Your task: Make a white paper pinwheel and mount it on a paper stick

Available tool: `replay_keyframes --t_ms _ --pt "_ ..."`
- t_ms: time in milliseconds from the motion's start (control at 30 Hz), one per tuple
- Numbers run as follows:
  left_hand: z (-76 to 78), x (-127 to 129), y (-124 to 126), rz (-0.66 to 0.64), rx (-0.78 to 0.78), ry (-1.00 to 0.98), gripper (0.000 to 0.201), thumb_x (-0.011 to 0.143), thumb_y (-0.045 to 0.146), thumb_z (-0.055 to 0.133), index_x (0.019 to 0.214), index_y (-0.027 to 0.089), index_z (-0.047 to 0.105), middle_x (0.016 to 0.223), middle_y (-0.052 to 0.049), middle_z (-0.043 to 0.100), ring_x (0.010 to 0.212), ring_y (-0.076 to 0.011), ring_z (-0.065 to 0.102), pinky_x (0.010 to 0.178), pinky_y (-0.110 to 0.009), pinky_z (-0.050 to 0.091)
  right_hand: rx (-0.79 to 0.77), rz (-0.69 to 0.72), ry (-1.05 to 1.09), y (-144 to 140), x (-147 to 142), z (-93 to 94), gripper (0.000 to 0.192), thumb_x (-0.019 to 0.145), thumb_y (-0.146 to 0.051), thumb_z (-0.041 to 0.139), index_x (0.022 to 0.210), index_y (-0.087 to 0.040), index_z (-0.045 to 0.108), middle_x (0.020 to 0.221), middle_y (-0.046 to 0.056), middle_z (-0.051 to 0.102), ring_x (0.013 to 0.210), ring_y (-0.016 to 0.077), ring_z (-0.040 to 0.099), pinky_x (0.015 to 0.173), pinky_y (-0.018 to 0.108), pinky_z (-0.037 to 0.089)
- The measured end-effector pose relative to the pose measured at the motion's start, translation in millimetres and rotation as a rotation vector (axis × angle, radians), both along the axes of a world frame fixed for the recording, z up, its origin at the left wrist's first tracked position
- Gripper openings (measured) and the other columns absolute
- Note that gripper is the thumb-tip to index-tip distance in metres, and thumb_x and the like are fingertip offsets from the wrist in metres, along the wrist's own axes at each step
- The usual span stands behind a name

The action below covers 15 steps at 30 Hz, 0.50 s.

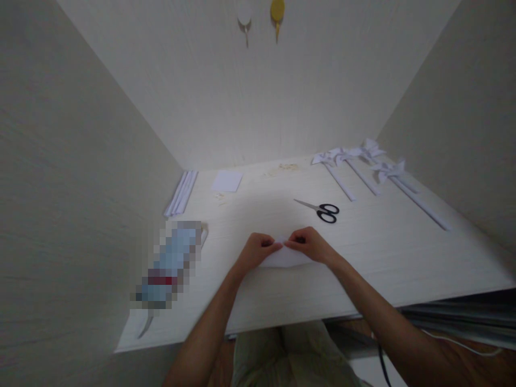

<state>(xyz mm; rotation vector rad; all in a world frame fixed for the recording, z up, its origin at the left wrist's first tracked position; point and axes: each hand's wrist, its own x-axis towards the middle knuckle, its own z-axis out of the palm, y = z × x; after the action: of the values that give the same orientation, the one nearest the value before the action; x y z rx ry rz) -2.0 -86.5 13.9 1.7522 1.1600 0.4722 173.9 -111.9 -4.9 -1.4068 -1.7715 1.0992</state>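
Observation:
A white sheet of paper (285, 260) is held low over the front of the white table, partly covered by my fingers. My left hand (258, 250) pinches its upper edge near the middle. Just to the right, my right hand (309, 243) pinches the same edge, the fingertips of both hands almost meeting. Beyond my right hand lies a pair of scissors (322, 209) with black handles, its blades pointing to the left. How the paper is folded between the fingertips is too small to make out.
Several paper pinwheels on white sticks (342, 183) lie at the back right. Rolled paper sticks (182, 193) and a square of paper (227, 181) are at the back left. A blurred-out item (171, 266) lies on the left. Small scraps (288, 167) dot the table's back. Walls enclose three sides.

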Motion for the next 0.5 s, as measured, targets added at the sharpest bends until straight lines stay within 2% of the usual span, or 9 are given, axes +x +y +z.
replay_keyframes --t_ms 500 --pt "0.0 0.1 0.7 -0.027 0.043 0.032 0.038 0.066 0.042 0.053 0.042 0.015 0.041 0.043 0.006 0.029 0.045 -0.0057 0.025 0.043 -0.021 0.018 -0.031 0.006 0.029 0.0 0.8 -2.0 0.03 0.07 -0.037 0.053 0.054 -0.013 0.055 0.049 -0.003 0.04 0.047 0.0067 0.032 0.043 0.021 0.023"
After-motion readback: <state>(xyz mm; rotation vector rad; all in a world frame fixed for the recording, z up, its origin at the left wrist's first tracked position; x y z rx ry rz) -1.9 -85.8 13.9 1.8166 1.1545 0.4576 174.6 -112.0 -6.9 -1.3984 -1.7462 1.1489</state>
